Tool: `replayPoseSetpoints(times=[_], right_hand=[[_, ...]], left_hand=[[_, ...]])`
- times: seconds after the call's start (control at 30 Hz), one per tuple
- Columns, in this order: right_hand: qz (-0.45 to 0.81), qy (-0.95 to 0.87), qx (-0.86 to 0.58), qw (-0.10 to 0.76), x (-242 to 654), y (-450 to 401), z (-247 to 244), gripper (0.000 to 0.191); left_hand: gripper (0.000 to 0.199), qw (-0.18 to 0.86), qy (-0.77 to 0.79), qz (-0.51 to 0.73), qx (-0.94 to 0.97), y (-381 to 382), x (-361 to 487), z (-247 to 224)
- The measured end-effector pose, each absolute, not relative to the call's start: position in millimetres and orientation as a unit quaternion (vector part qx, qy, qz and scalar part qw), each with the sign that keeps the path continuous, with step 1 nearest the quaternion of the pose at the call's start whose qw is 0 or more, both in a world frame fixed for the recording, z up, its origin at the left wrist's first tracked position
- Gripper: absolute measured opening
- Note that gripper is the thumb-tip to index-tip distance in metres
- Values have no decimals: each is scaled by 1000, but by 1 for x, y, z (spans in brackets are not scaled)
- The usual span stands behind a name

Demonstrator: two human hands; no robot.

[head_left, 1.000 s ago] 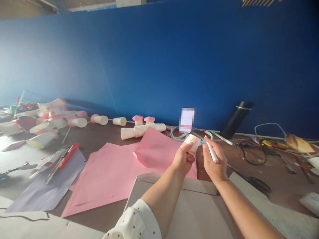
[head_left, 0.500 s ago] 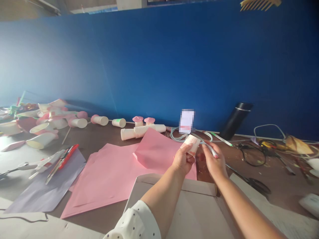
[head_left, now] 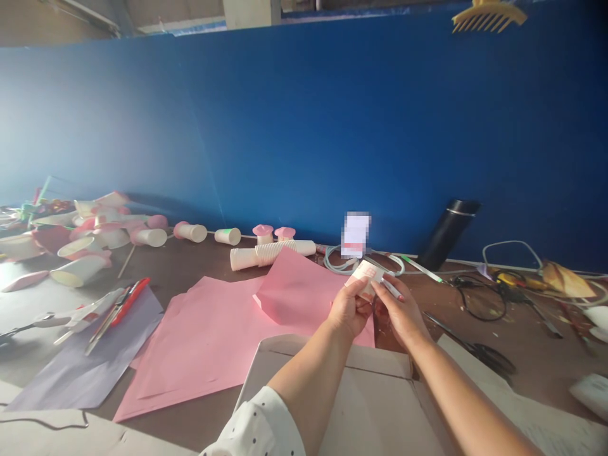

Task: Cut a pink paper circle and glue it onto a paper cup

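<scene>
A small white paper cup [head_left: 365, 273] with reddish printing is gripped in my left hand [head_left: 350, 309], fingers wrapped round its side. My right hand [head_left: 396, 310] is closed on a slim white marker pen [head_left: 392, 290] with a red end. Its fingertips touch the right side of the cup. Below and left of the hands lie pink paper sheets [head_left: 204, 342], one folded piece [head_left: 304, 285] on top. A nested stack of paper cups [head_left: 273, 253] lies on its side behind them. The pen's other end is hidden by the fingers.
A phone [head_left: 355, 234] leans at the blue partition [head_left: 285, 126], near a coiled white cable [head_left: 332, 258]. A black flask [head_left: 449, 234] and scissors [head_left: 491, 358] are on the right. Several cups with pink parts [head_left: 95, 221], a red cutter [head_left: 129, 301] and purple paper [head_left: 114, 361] lie left.
My right hand has moved left against the cup, and the pen has shifted with it. My left hand still holds the cup in about the same place.
</scene>
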State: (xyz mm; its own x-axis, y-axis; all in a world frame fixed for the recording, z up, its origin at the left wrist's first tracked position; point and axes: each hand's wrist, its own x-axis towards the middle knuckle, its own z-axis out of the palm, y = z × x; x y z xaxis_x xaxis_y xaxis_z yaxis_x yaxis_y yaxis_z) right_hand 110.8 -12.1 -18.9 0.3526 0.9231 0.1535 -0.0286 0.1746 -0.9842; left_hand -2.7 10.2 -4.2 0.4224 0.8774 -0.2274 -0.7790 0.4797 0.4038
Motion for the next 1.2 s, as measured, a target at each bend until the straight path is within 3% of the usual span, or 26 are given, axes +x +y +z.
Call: replayPoseSetpoints(times=[0.33,0.7,1.2], right_hand=[[352,-455,-503,645,108,-13,-16,55],[418,-377,-441,699,113,-13,-3,51],[429,-435,-436,661,114,-17,-8,49]], left_hand=[[30,843,195,479,147,8,-2,-6],[34,855,143,472,160,6,-4,-9],[31,885,128,435,103,6,-8,-3]])
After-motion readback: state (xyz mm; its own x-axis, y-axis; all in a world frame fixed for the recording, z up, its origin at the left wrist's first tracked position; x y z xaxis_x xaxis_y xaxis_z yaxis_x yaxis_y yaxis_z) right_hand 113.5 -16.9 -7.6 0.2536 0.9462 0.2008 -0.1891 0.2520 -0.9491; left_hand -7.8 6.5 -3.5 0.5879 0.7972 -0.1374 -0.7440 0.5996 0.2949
